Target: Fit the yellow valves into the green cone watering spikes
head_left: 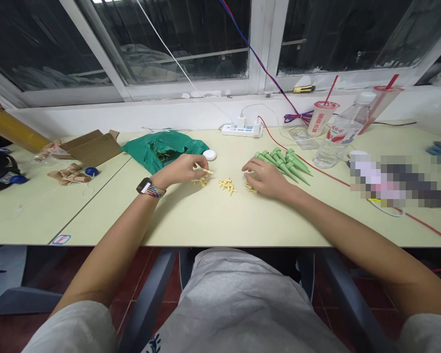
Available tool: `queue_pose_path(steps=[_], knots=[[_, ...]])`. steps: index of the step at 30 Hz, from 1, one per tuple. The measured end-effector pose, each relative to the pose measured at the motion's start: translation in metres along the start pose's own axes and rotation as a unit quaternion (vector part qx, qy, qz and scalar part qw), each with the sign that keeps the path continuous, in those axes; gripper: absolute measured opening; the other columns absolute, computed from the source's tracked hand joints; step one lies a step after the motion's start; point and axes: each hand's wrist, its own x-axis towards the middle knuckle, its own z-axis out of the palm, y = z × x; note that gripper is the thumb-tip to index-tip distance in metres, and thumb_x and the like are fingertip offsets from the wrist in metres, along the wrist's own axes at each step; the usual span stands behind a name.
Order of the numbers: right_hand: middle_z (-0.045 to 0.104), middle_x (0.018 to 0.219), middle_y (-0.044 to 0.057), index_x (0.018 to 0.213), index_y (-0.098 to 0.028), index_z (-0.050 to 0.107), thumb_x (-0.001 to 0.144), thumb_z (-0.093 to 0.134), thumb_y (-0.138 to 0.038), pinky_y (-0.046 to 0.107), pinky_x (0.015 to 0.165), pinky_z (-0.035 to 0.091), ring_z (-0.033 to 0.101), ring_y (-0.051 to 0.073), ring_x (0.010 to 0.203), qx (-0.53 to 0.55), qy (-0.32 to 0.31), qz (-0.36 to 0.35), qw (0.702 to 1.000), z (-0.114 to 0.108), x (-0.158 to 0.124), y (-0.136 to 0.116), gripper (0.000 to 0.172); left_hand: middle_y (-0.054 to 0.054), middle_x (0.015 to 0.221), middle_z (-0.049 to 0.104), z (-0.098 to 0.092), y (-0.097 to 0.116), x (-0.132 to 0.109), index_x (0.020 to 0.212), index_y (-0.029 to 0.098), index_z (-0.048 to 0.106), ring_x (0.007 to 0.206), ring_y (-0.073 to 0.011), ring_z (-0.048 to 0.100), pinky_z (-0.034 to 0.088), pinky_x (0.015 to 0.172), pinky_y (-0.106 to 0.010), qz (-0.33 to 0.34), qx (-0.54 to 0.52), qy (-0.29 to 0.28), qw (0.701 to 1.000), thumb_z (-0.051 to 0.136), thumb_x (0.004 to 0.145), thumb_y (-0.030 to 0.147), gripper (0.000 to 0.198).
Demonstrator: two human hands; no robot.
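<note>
- Pale yellow plastic piece: small, slim, hard-looking, with a matte finish; pinched at the left hand's fingertips, long axis running roughly sideways, free end at 3 o'clock from the grip.
- Left hand: grip together on that piece, thumb and forefinger closed on it; nearer of the two hands to it. Wristwatch and woven bracelet on the wrist.
- Right hand: resting on the table, fingers curled; cannot tell whether the grip holds anything.
- Yellow pieces, three small heaps: first heap under the left hand at 5 o'clock; second heap between the hands; third heap just beside the right fingertips.
- Green tapered plastic spikes: ribbed, conical, laid side by side in a loose bunch, points toward 4 o'clock; at 1 o'clock from the right hand, nearly touching it.
- White round disc: at 1 o'clock from the left hand, near it.
- Beyond: green plastic bag, crumpled, at 11 o'clock; cardboard box at 10 o'clock; white power strip at 12 o'clock.
- Right side: clear water bottle, two plastic cups with red straws, red cable across the pale green table.
- Far right: one patch blurred, contents unreadable.
</note>
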Motion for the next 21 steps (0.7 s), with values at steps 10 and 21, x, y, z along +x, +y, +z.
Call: queue_pose_path(steps=[10,21], knots=[[0.075,0.091,0.005,0.099,-0.020,0.072,0.084,0.076,-0.046,0.036,0.077,0.060,0.071,0.020,0.084,0.415,0.072,0.193,0.886,0.008,0.013,-0.007,0.030,-0.008,0.097,0.071,0.030,0.070,0.048,0.103,0.018,0.075,0.082,-0.0173,0.068,0.051,0.075,-0.029,0.212,0.023,0.174,0.961,0.062,0.098,0.024,0.016],[0.072,0.081,0.004,0.084,-0.019,0.070,0.066,0.090,-0.058,0.032,0.069,0.062,0.070,0.018,0.074,0.460,0.100,0.234,0.850,0.006,0.015,-0.006,0.047,-0.008,0.102,0.068,0.068,0.069,0.050,0.131,0.020,0.067,0.088,-0.0164,0.068,0.056,0.082,-0.032,0.261,-0.058,0.240,0.933,0.061,0.102,0.024,0.030]])
